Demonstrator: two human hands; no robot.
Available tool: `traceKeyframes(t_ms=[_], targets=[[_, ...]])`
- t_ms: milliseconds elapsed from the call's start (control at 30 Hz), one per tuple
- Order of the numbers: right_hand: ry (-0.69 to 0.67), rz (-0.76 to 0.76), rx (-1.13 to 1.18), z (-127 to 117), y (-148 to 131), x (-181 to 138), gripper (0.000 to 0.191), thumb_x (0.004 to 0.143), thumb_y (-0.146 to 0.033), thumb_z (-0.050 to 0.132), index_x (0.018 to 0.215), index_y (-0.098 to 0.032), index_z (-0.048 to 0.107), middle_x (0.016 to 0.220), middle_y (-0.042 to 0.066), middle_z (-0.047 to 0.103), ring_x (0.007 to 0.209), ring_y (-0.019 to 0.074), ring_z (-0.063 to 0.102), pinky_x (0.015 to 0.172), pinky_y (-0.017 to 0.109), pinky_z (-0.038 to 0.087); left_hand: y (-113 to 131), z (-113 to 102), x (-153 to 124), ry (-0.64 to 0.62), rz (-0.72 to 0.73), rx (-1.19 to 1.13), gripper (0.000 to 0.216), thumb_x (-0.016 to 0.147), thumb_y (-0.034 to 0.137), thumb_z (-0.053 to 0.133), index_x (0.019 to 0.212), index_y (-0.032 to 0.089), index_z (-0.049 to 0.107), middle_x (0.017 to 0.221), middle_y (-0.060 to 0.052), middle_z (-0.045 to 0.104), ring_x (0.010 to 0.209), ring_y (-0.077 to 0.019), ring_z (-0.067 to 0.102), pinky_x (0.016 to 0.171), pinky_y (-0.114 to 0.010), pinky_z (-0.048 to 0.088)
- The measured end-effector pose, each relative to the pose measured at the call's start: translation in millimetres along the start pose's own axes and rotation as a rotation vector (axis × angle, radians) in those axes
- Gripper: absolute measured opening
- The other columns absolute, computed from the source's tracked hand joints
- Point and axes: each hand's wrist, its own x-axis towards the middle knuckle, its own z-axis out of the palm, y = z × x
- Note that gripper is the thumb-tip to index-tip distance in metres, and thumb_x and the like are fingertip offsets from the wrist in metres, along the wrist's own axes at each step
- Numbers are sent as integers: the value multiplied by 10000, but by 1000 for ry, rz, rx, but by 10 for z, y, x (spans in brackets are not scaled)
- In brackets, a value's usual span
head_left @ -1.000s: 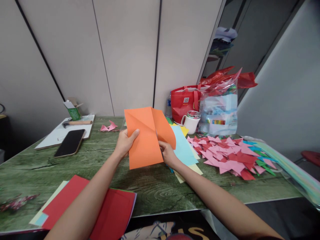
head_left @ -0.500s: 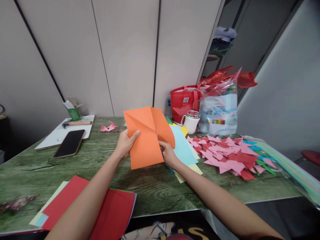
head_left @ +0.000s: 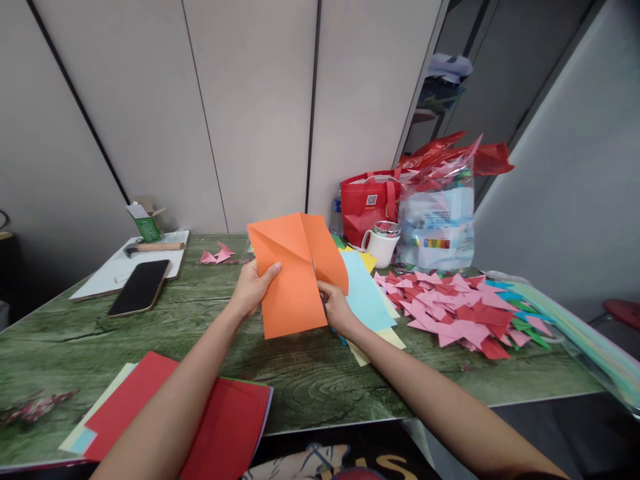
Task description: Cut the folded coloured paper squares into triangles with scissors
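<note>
An orange sheet of paper point(head_left: 290, 287) with crease lines is held up over the middle of the table. My left hand point(head_left: 254, 287) grips its left edge, thumb on the front and fingers behind. My right hand point(head_left: 336, 307) is closed at the lower right of the sheet, around scissors point(head_left: 325, 308) that are mostly hidden by the paper and fingers. A slit runs up from the lower edge, with a thin blade glint at its top. To the right of the slit, the paper flap curls away. Light blue sheets point(head_left: 367, 300) lie beside my right hand.
Red sheets point(head_left: 235, 420) lie under my left forearm. Folded pink and red paper pieces point(head_left: 455, 310) are heaped at right. Behind stand a white mug point(head_left: 383, 245), red bag point(head_left: 367, 207) and plastic bag point(head_left: 437, 227). A phone point(head_left: 141, 287) and hammer point(head_left: 155, 247) lie left.
The orange sheet has shifted very slightly, its right flap a little to the left. Both hands keep nearly the same place and hold.
</note>
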Motion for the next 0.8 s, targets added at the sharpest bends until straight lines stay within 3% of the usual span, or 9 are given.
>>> traceKeyframes(t_ms=[800], targets=[[-12, 6, 25, -7, 29, -2, 255, 593, -213, 658, 841, -156, 643, 786, 25, 669, 788, 209, 607, 596, 279, 499, 41, 10, -16, 10, -9, -15, 337, 626, 358, 652, 862, 135, 562, 902, -97, 662, 673, -189, 629, 580, -302, 511]])
